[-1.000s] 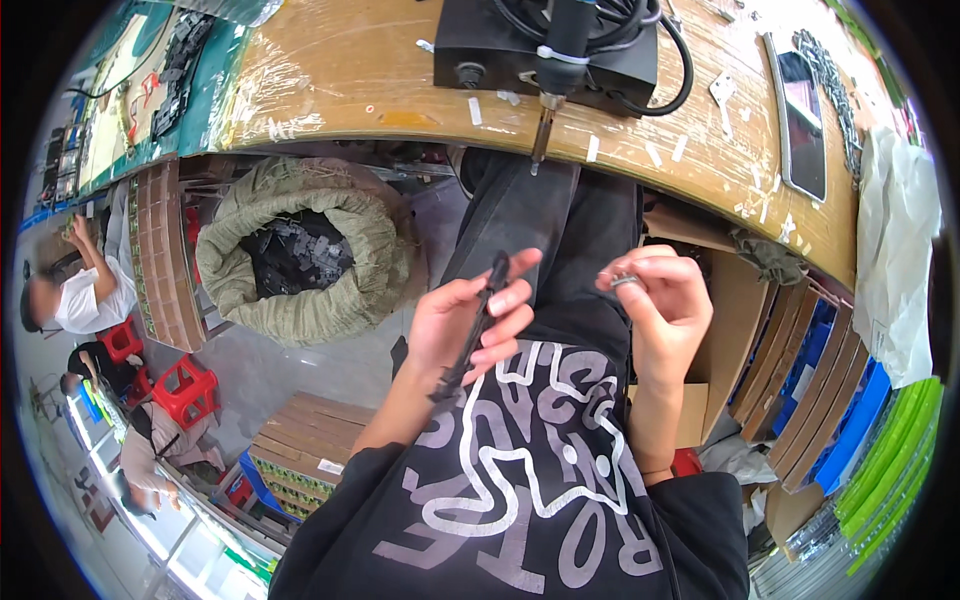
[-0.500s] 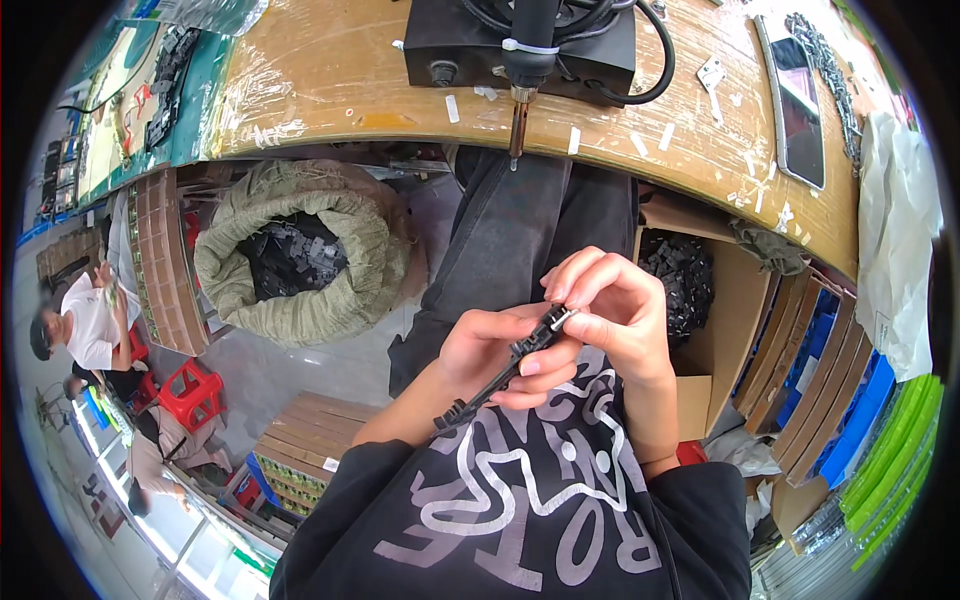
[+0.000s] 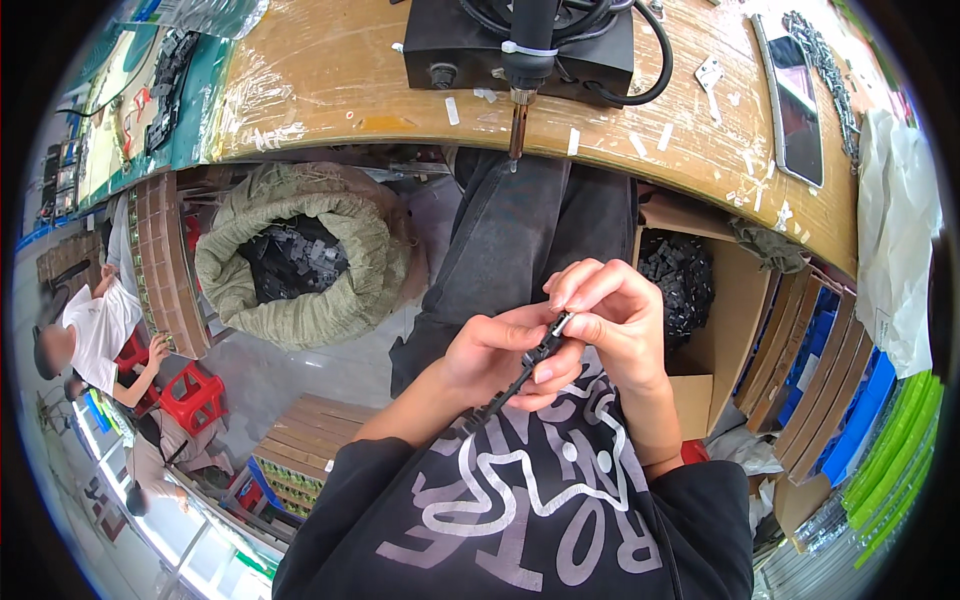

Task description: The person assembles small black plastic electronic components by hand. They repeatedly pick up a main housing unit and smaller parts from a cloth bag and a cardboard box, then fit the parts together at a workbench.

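Note:
Between both hands, above my lap, is a narrow black plastic strip (image 3: 512, 391) with blocky segments, slanting from lower left to upper right. My left hand (image 3: 505, 355) is closed around its middle, thumb on top and fingers beneath. At the strip's upper end, my right hand (image 3: 612, 312) pinches with thumb and fingertips, where a small pale spot shows. Whether a separate small part sits in that pinch is too small to make out. Beyond the hands, a soldering iron (image 3: 519, 120) points down over the table edge, its tip above my legs.
A green woven sack (image 3: 230, 262) of black plastic pieces stands at left; a cardboard box (image 3: 735, 330) of similar pieces is at right. The wooden table (image 3: 330, 90) holds a black box unit (image 3: 450, 50) and a phone (image 3: 800, 130). A red stool (image 3: 192, 395) and other people are at far left.
The black strip has turned slightly, and my right fingers have shifted a little at its upper end. The silvery bit seen there earlier shows less. At far left, a person has reached out an arm.

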Motion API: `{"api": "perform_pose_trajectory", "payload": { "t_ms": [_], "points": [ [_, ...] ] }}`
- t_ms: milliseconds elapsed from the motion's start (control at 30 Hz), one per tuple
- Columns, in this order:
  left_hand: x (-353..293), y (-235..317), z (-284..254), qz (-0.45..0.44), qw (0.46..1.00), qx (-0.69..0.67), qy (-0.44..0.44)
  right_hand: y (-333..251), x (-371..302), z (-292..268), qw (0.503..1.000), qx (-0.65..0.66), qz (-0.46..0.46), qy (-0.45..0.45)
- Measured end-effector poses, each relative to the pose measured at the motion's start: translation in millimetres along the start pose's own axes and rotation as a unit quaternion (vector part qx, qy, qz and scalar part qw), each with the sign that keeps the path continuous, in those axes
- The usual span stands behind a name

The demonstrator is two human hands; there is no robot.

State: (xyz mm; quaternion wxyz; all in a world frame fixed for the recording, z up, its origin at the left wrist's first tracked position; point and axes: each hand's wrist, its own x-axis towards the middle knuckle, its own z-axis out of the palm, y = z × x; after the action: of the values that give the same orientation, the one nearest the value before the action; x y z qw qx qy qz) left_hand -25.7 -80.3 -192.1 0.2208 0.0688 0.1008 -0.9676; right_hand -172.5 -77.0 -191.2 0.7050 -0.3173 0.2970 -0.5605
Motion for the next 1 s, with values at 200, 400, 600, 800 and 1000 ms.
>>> {"api": "perform_pose_trajectory", "payload": {
  "t_ms": [200, 400, 600, 800, 1000],
  "points": [
    [-4, 3, -3, 0.008, 0.999, 0.054, 0.004, -5, 4, -6, 0.997, -0.058, -0.004, -0.053],
    [-11, 12, -3, 0.029, 0.980, 0.177, 0.090, -2, 7, -15, 0.994, -0.077, 0.048, -0.055],
    [3, 28, -4, 0.295, 0.779, 0.432, 0.345, 15, 17, -6, 0.973, -0.153, 0.155, 0.083],
    [16, 49, -1, 0.377, 0.677, 0.527, 0.350, 7, 14, 11, 0.970, -0.068, 0.226, 0.051],
    [21, 54, 13, 0.375, 0.678, 0.532, 0.342, -2, 13, 16, 0.979, -0.022, 0.197, 0.052]
  ]
}}
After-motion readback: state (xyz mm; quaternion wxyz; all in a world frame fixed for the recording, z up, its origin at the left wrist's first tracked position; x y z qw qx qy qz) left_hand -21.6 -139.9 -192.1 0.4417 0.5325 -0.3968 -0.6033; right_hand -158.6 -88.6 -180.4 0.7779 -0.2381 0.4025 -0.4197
